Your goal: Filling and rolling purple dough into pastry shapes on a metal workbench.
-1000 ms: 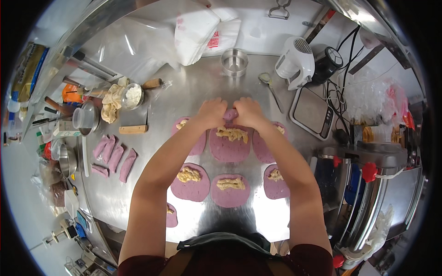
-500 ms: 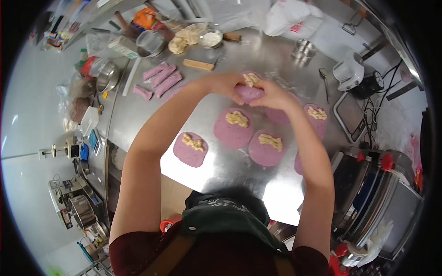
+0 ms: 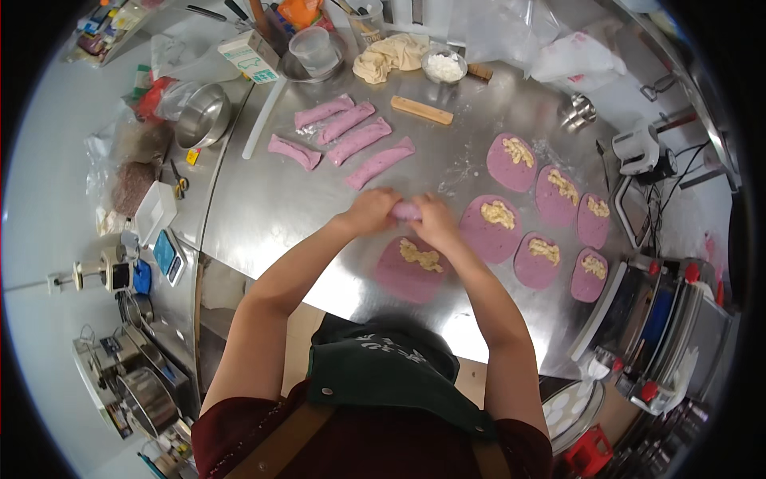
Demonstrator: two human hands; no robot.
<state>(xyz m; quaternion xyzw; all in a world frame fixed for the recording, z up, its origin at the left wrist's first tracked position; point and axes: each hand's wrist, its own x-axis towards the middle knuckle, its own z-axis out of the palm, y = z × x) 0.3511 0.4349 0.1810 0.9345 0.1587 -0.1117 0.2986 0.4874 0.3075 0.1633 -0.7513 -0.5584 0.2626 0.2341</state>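
Both my left hand [image 3: 375, 211] and my right hand [image 3: 431, 217] are closed round a small pink dough roll [image 3: 405, 211], one at each end. Just below them lies a pink dough round [image 3: 399, 275] topped with yellow filling. To their right on the steel table [image 3: 247, 207] are several more filled rounds [image 3: 491, 239]. Several finished-looking pink rolls [image 3: 359, 140] lie above and left of my hands, beside some white powder.
A wooden-handled scraper [image 3: 421, 110], powder bowl [image 3: 444, 67], beige dough [image 3: 387, 60] and carton [image 3: 247, 56] stand at the back. A steel bowl [image 3: 203, 116], scissors [image 3: 179, 180] and scale [image 3: 169, 256] sit left. A mixer [image 3: 638, 152] and red-knobbed machine [image 3: 654, 335] stand right.
The view has swung leftward. My hands have moved from among the filled rounds down and left to a round nearer the edge, carrying the pink roll, whose filling no longer shows.
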